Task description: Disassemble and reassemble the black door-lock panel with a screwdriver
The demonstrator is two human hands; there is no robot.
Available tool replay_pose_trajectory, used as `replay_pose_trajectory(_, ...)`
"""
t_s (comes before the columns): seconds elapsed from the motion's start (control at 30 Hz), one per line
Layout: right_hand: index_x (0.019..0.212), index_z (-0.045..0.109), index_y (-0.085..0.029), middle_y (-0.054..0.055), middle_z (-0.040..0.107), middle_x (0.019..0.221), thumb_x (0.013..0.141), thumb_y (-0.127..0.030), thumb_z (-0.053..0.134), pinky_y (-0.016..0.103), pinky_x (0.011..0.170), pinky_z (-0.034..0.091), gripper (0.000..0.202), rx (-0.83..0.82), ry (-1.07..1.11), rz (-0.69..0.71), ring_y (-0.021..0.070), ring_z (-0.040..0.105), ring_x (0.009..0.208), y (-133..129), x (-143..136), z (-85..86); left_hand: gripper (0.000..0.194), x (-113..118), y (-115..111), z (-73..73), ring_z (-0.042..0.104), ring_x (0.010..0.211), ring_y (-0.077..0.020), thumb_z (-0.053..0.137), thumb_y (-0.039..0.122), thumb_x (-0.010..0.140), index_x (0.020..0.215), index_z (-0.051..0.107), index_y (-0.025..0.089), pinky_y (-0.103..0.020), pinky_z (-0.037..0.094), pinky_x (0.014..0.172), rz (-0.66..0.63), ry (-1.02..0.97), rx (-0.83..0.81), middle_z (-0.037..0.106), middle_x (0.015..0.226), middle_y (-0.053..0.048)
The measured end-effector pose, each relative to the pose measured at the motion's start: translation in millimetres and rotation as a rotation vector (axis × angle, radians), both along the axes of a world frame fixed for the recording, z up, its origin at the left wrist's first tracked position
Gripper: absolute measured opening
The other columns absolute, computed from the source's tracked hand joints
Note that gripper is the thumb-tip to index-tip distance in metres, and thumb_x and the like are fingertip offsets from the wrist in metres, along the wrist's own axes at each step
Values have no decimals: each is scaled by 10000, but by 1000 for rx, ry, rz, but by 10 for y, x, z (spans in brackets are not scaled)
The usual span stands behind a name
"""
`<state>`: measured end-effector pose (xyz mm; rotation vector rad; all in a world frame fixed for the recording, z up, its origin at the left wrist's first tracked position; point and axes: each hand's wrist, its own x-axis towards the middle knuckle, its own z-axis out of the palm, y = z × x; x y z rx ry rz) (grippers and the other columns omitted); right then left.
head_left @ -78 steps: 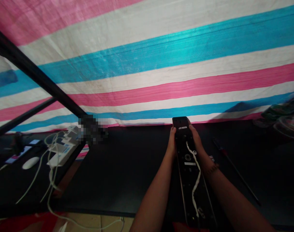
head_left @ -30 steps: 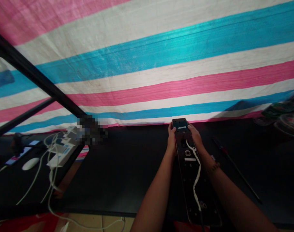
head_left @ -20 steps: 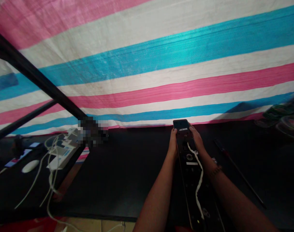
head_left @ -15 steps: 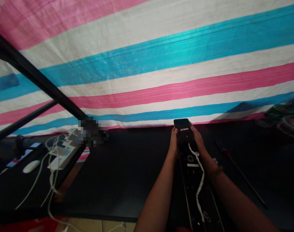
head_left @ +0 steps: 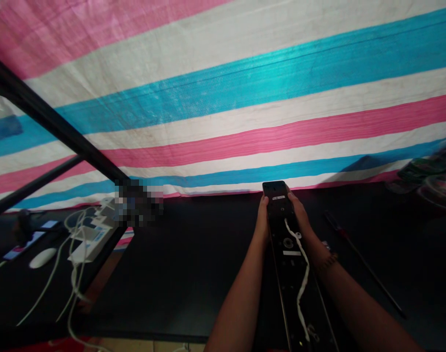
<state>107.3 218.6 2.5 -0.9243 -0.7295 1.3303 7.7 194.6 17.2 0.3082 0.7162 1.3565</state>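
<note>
A long, narrow black panel (head_left: 291, 274) with pale metallic edges stretches from mid-table toward my body. Along its face runs a white wrapped cable (head_left: 304, 278), beside a round fitting and small white labels. My left hand (head_left: 262, 217) is closed on the panel's left edge near the far end. Opposite it, my right hand (head_left: 300, 212) grips the right edge, with a bracelet on that wrist. The fingers underneath are hidden. To the right lies a long thin screwdriver (head_left: 362, 259) with a dark and red handle. What exactly the panel belongs to is not clear.
A black tabletop (head_left: 171, 274) lies under my arms. At the left are a white mouse (head_left: 43, 257), tangled white cables (head_left: 74, 278), a white box (head_left: 91, 244) and a phone-like screen (head_left: 32, 239). A black metal post (head_left: 69, 137) slants before the striped sheet (head_left: 223, 117).
My view has shifted very slightly, moving the left-side items a little leftward. Both hands keep the same hold on the black panel.
</note>
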Motion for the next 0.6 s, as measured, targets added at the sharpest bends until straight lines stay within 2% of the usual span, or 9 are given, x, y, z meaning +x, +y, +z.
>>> replay_pose_trajectory(0.2,1273,684,-216,21,786,1029,768,-472,648,368,904,590,568,-64,-59,-7,273,708,1087,27,-17,5,478,-2,7,4,746,942,-297,726,486,788,1122,691,146,-387,560,865,5,-7,-53,781,1000,-114)
replay_pose_trajectory(0.4,1314,656,-204,17,786,1027,759,-486,668,369,880,596,622,-37,-32,29,276,717,1060,47,3,-54,419,1,22,18,745,930,-298,720,478,770,998,708,126,-380,558,865,-21,-29,-85,779,955,-121)
replay_pose_trajectory(0.6,1263,695,-179,37,788,1015,744,-492,689,370,890,589,606,-43,-65,-10,284,721,1044,20,-4,-11,394,18,14,43,746,946,-309,645,465,819,931,722,95,-393,563,889,-52,-55,-105,780,912,-145)
